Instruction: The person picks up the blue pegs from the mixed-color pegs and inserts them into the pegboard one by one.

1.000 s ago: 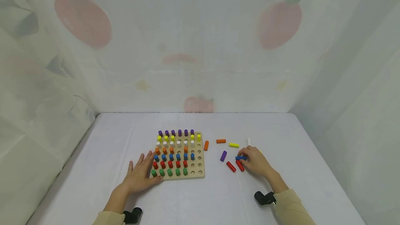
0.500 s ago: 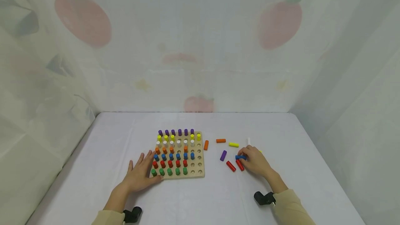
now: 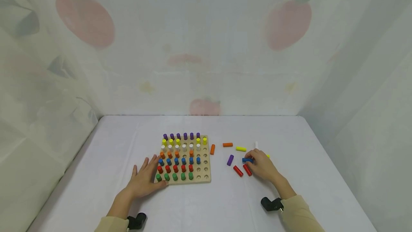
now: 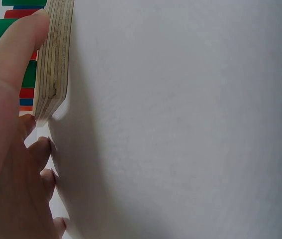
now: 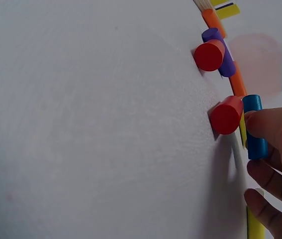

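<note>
A wooden pegboard (image 3: 202, 180) stands left of centre, with rows of coloured pegs upright in its holes. My left hand (image 3: 143, 181) rests at its front left corner, fingers spread along the left side and thumb on the front edge; the left wrist view shows the thumb (image 4: 31, 30) against the board's rim. My right hand (image 3: 263, 165) pinches a blue peg (image 3: 247, 160) between thumb and fingers. In the right wrist view this blue peg (image 5: 256, 144) is just off the table, beside a red peg (image 5: 226, 115).
Loose pegs lie right of the board: red (image 3: 238, 171), purple (image 3: 230, 160), orange (image 3: 227, 145), yellow (image 3: 240, 149) and white (image 3: 256, 145). Another yellow peg is partly behind my right hand. A pale curtain hangs behind the white table (image 3: 193, 210).
The blue peg in my right hand has shifted slightly up and away from the red peg just in front of it. My left hand and the board have not moved.
</note>
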`<state>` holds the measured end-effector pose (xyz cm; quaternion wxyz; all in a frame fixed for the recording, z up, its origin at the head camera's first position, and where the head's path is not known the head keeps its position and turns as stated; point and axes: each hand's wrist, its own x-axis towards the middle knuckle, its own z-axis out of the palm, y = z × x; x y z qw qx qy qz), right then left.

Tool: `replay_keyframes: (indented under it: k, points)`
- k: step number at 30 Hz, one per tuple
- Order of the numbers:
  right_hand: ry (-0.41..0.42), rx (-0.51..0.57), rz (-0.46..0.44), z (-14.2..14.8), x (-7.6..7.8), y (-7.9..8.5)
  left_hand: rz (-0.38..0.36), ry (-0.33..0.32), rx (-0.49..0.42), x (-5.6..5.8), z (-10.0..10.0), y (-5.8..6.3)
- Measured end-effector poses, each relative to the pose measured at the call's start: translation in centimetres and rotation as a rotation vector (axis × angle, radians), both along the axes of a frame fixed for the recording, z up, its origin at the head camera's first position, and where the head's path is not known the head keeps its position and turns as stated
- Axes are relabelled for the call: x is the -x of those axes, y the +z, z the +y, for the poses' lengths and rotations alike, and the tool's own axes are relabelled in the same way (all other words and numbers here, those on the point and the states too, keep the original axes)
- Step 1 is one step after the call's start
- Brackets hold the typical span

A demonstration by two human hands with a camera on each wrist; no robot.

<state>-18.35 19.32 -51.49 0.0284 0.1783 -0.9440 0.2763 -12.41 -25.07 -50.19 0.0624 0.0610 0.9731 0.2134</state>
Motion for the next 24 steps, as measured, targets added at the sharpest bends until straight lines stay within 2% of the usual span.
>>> replay_keyframes:
  k: [10,16,24]
  points:
    - [0.007,0.042,0.043,-0.3,-0.1,0.3,-0.017,0.013,-0.001,0.1,0.0,-0.2]
    - [0.006,0.049,0.025,-0.8,-0.1,0.6,-0.015,0.013,0.003,0.1,0.0,-0.3]
    - [0.047,0.104,0.008,-2.0,0.3,1.1,-0.001,0.005,-0.007,0.0,0.0,-0.2]
